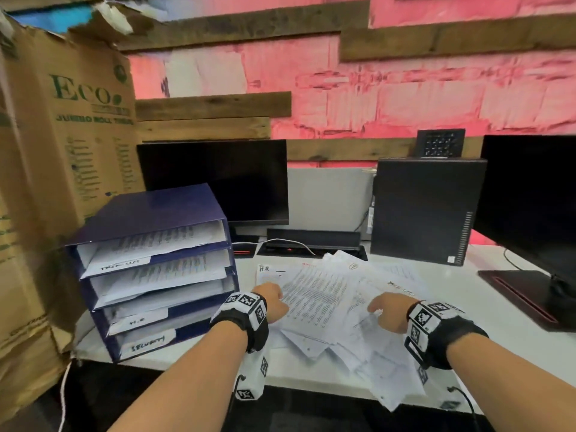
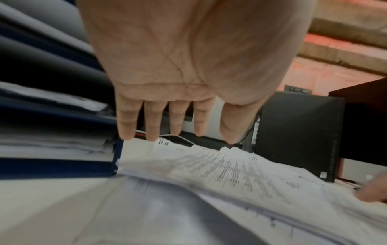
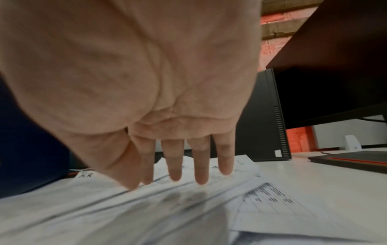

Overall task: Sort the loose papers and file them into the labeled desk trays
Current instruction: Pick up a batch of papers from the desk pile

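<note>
A loose pile of printed papers [image 1: 327, 300] lies spread across the white desk [image 1: 461, 275]; one sheet is marked "H.R". A blue stack of desk trays [image 1: 149, 269] stands at the left, with labels reading task list, H.R and security, and sheets in its slots. My left hand [image 1: 271, 300] hovers at the pile's left edge with its fingers [image 2: 176, 129] straight above the papers [image 2: 220, 169] and nothing held. My right hand [image 1: 386, 310] is over the pile's right side; its straight fingertips [image 3: 201, 179] touch the top sheets [image 3: 125, 207].
A tall cardboard box [image 1: 62, 151] rises behind the trays. Two dark monitors [image 1: 215, 182] [image 1: 530, 198] and a black computer tower [image 1: 427, 210] line the back of the desk. A white cable [image 1: 280, 243] runs behind the papers. Some sheets overhang the desk's front edge [image 1: 389, 397].
</note>
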`<state>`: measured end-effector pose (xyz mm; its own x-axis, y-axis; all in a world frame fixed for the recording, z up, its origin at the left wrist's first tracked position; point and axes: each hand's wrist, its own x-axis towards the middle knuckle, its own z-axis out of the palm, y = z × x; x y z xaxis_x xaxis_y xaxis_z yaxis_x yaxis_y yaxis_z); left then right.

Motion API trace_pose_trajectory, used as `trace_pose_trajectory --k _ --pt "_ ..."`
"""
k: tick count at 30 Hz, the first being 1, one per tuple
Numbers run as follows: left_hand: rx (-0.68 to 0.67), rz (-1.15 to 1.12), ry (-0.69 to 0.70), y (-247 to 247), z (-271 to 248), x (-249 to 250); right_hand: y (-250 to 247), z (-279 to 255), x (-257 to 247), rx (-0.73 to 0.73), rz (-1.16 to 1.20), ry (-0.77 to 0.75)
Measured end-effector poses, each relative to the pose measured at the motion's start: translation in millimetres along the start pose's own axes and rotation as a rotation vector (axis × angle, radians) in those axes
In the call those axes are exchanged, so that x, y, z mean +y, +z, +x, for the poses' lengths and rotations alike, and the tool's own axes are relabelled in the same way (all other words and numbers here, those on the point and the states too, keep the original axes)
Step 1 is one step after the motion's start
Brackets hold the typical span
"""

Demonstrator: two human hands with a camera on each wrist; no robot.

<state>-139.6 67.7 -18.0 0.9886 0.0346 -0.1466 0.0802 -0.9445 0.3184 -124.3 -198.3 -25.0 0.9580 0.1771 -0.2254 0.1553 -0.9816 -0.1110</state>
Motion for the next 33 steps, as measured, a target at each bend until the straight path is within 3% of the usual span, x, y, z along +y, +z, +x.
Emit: trace_pose_trajectory --k 5,8,13,22,29,33 --pt "-0.042 -0.127 -0.208 30.6 33.5 -7.5 10.4 -1.6 22.5 -0.169 -0.034 -0.071" --pt "-0.011 -0.191 -0.325 42.3 52.7 -13.8 7.5 5.2 32.1 -0.161 0.029 -0.092" --pt "0.060 -0.330 -0.403 48.9 69.1 -16.3 9.8 21.4 43.1 -0.143 0.077 -0.103" --pt "0.171 -0.508 -0.175 41.9 75.7 -13.1 4.3 40.9 40.0 -0.132 0.235 0.005" --pt "0.243 -0.785 -0.032 38.0 58.8 -12.3 10.2 48.2 38.7 -0.099 0.801 0.166" --pt "0.231 -0.955 -0.026 34.0 57.2 -10.4 6.2 46.3 37.6 0.002 1.011 0.142"
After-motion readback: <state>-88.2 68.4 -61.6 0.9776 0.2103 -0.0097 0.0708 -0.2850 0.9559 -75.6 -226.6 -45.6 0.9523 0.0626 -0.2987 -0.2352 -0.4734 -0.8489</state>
